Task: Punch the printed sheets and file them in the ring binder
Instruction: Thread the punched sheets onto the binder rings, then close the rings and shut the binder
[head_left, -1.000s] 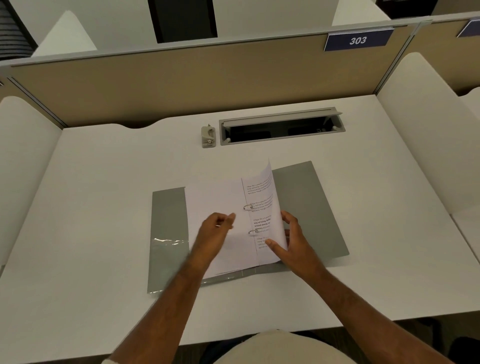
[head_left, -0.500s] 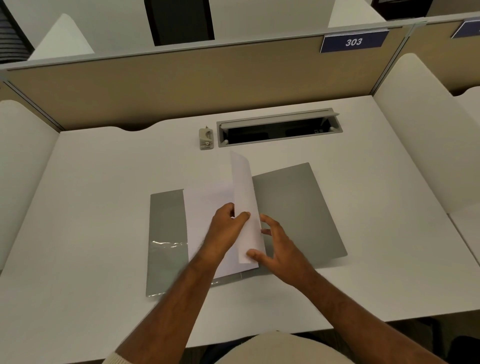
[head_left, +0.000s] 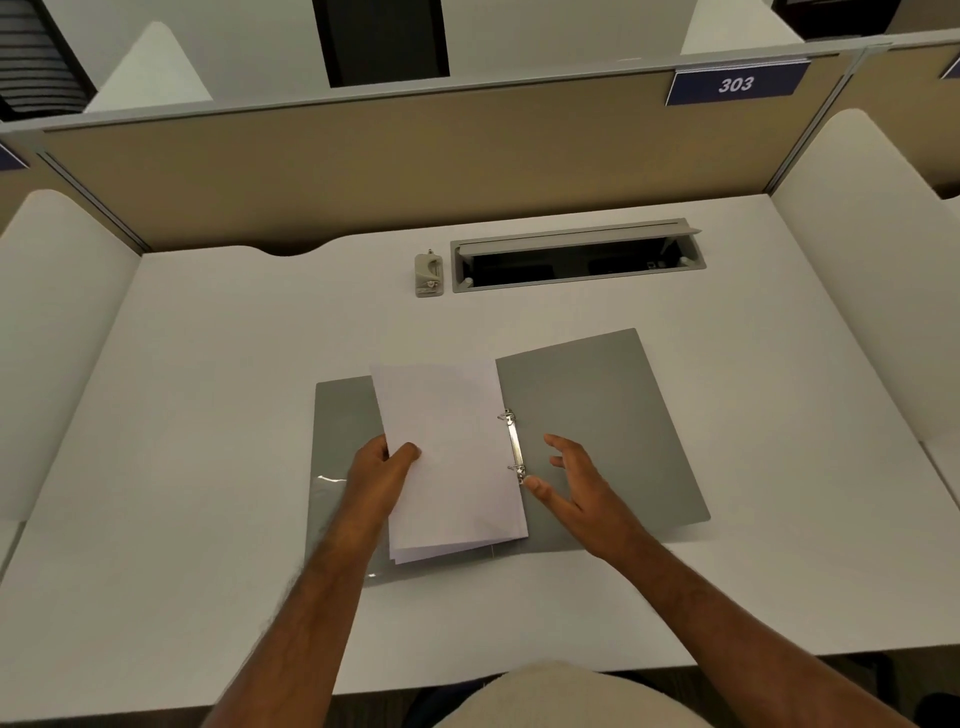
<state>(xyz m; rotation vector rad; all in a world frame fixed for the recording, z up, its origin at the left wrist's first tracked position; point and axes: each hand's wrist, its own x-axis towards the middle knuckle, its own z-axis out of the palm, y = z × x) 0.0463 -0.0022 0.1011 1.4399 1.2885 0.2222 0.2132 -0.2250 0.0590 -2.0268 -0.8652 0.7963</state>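
White desk (head_left: 208, 389) in a carrel, tan partition (head_left: 363, 171) numbered 303.

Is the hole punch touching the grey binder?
Apart. The head view shows the hole punch standing near the desk's back edge, with a wide strip of bare white desk between it and the open binder.
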